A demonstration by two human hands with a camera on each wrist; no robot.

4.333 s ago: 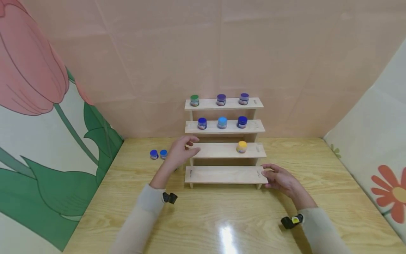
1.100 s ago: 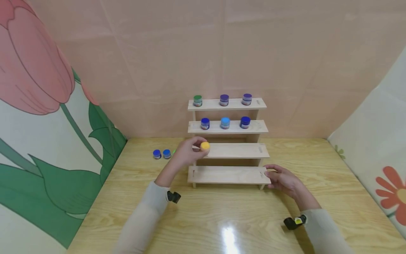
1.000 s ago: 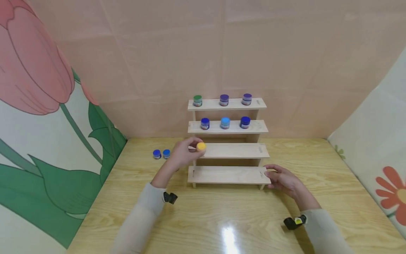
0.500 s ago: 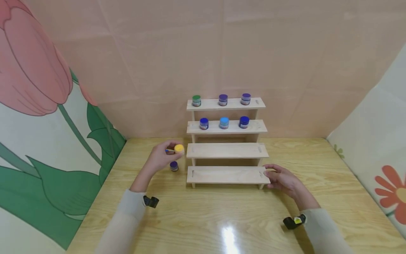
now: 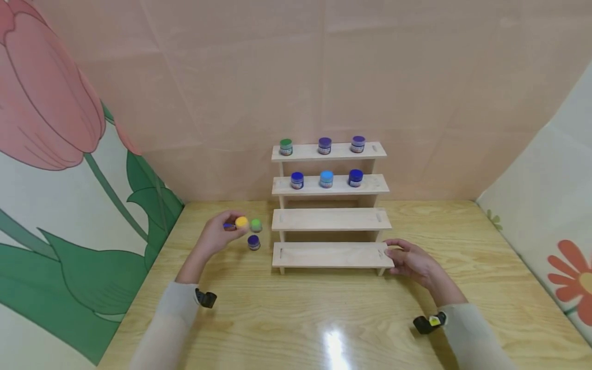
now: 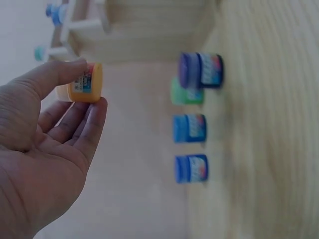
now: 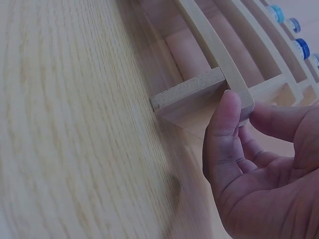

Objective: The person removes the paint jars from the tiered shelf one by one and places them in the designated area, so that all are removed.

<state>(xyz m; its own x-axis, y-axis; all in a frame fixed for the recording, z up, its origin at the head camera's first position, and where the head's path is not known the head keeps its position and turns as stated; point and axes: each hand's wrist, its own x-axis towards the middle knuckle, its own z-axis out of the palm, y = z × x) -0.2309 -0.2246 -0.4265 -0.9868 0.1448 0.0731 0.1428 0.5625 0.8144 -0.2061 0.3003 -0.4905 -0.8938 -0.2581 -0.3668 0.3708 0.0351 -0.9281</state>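
Observation:
My left hand pinches a small yellow paint jar between thumb and fingers, raised above the table to the left of the stepped wooden rack. In the left wrist view this yellow jar lies sideways to the camera, its label partly covered by my thumb. Nearby on the table stand a light green jar, a dark purple jar and two blue jars, one of them a blue jar nearest the wrist camera. My right hand grips the right end of the rack's lowest shelf between thumb and fingers.
On the rack's top shelf are a green jar and two purple jars. Its second shelf bears two dark blue jars and a light blue jar. A pinkish backdrop rises behind the table.
The yellow jar stood on the third shelf from the top; my left hand took it and carried it left, off the rack and over the table. My right hand stays at the lowest shelf.

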